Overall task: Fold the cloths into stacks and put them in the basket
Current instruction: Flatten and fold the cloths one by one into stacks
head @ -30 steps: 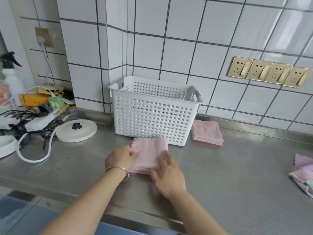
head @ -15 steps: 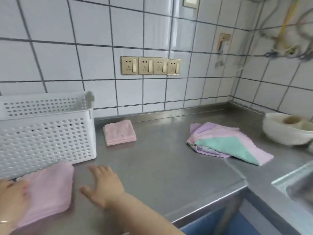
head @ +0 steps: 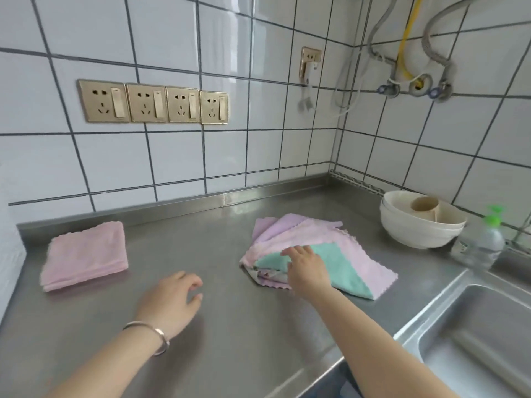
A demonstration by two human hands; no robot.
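A loose pile of unfolded cloths (head: 316,242), pink, lilac and teal, lies on the steel counter right of centre. My right hand (head: 307,268) rests on the pile's near left side, its fingers on the edge of a pink cloth above the teal one (head: 342,268). My left hand (head: 172,303), with a bracelet on the wrist, hovers just over the bare counter with its fingers loosely spread, holding nothing. A folded pink stack (head: 86,255) sits at the left near the wall. The white basket shows only as a blurred sliver (head: 7,254) at the left edge.
Stacked white bowls (head: 422,222) stand at the back right, with a clear bottle with a green cap (head: 482,242) beside them. A steel sink (head: 482,337) drops off at the lower right. The counter's front edge (head: 316,369) runs below my arms.
The view has swung right, away from the basket and the pink cloth just folded. My right hand reached across to the loose pile; my left hand left the folded cloth and followed.
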